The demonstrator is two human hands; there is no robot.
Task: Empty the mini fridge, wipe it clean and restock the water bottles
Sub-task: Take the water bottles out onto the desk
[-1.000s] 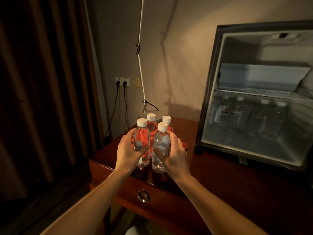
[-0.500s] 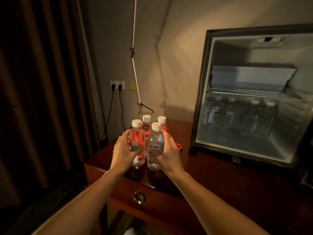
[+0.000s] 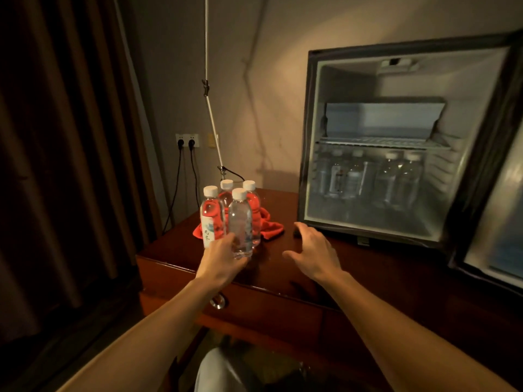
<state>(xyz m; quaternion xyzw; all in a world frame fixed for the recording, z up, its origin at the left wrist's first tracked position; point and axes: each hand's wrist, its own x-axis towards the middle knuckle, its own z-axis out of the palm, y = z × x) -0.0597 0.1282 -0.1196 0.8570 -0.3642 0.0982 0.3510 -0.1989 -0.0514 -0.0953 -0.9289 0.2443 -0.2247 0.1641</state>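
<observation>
Several clear water bottles [image 3: 240, 222] with white caps stand bunched at the left end of the wooden table [image 3: 283, 267], in front of a red cloth [image 3: 270, 226]. My left hand [image 3: 222, 258] is at the base of the front bottle, thumb and fingers curled round its lower part. Flat and with spread fingers, my right hand [image 3: 314, 250] hovers over the table, apart from the bottles and just in front of the mini fridge [image 3: 308, 137]. The fridge stands open with several bottles [image 3: 368, 176] under its wire shelf [image 3: 382, 141].
The open fridge door [image 3: 498, 244] juts out at the right. A thin white pole [image 3: 210, 108] rises behind the bottles, and two plugs sit in a wall socket [image 3: 186, 140]. Dark curtains [image 3: 62, 151] hang on the left. A drawer knob [image 3: 218, 301] is below the table edge.
My right hand has let go of the bottle cluster and moved right toward the fridge. My left hand slid down to the front bottle's base. The bottles now stand on the table.
</observation>
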